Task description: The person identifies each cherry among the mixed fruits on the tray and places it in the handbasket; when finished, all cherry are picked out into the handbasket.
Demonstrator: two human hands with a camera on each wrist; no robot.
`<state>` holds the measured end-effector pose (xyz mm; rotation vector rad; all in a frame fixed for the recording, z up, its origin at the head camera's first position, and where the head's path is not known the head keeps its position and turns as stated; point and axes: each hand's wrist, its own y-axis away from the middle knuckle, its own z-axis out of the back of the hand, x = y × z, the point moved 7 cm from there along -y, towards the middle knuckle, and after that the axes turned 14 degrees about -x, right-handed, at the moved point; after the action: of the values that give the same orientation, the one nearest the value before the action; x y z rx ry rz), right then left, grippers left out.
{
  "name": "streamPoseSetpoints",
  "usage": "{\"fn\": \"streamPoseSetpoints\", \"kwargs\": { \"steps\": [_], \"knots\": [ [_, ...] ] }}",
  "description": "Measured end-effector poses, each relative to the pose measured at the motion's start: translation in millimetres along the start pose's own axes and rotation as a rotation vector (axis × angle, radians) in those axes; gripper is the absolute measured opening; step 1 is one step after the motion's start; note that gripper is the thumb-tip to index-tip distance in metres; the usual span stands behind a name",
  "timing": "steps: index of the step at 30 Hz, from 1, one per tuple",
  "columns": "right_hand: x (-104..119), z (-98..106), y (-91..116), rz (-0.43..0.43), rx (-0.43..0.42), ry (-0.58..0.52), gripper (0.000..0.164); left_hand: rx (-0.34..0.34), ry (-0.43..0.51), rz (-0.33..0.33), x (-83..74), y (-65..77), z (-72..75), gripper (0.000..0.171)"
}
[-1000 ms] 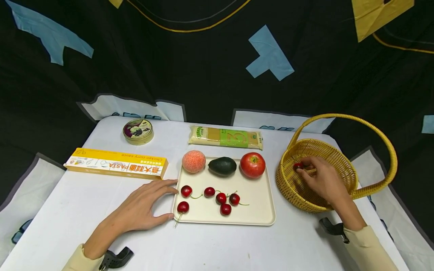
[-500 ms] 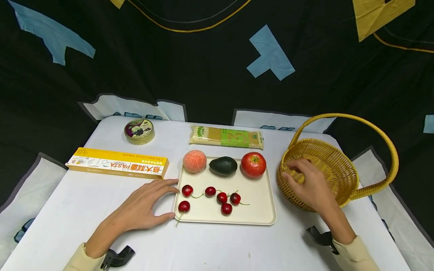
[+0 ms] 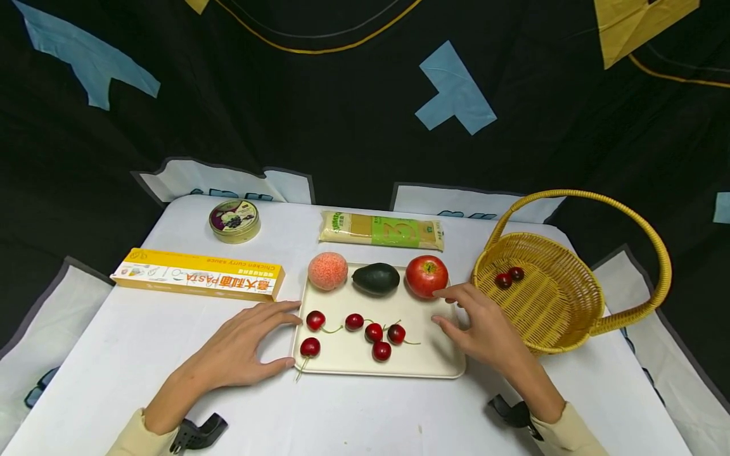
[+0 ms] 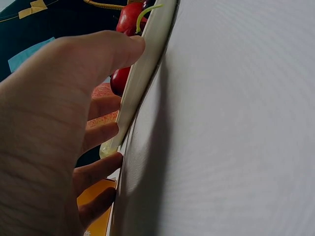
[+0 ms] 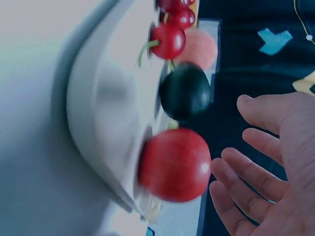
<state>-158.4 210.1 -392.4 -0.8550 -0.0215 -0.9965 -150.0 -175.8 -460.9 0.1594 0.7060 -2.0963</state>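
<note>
Several red cherries (image 3: 381, 351) with green stems lie across the cream tray (image 3: 422, 361). Along its back edge sit a rough pink round fruit (image 3: 327, 271), a dark green avocado (image 3: 376, 279) and a red apple (image 3: 426, 277). My left hand (image 3: 245, 345) rests at the tray's left edge, thumb and fingertips at the rim. Over the tray's right side hovers my right hand (image 3: 485, 326), fingers spread and holding nothing, as the right wrist view also shows. Two cherries (image 3: 504, 280) lie inside the yellow wicker basket (image 3: 570, 342) at right.
Behind the tray lies a pack of noodles (image 3: 381, 230). A yellow pasta box (image 3: 198, 274) stands left of the tray, with a round tin (image 3: 234, 221) behind it. The basket's tall handle (image 3: 656, 234) arches up at the right. A black cloth hangs behind the table.
My right hand has let go of a cherry in the basket, come out over the rim and moved left over the tray. My left hand has stayed in place.
</note>
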Motion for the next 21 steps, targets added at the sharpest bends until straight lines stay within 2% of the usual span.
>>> {"fn": "streamPoseSetpoints", "kwargs": {
  "steps": [11,21],
  "knots": [
    [18,-31,11,0.009,0.123,-0.029,0.043,0.006,0.0,0.01,0.7,0.5,-1.0,0.06],
    [31,-53,19,0.011,0.201,-0.039,0.035,-0.004,-0.001,-0.002,-0.5,0.1,-0.1,0.06]
  ]
}}
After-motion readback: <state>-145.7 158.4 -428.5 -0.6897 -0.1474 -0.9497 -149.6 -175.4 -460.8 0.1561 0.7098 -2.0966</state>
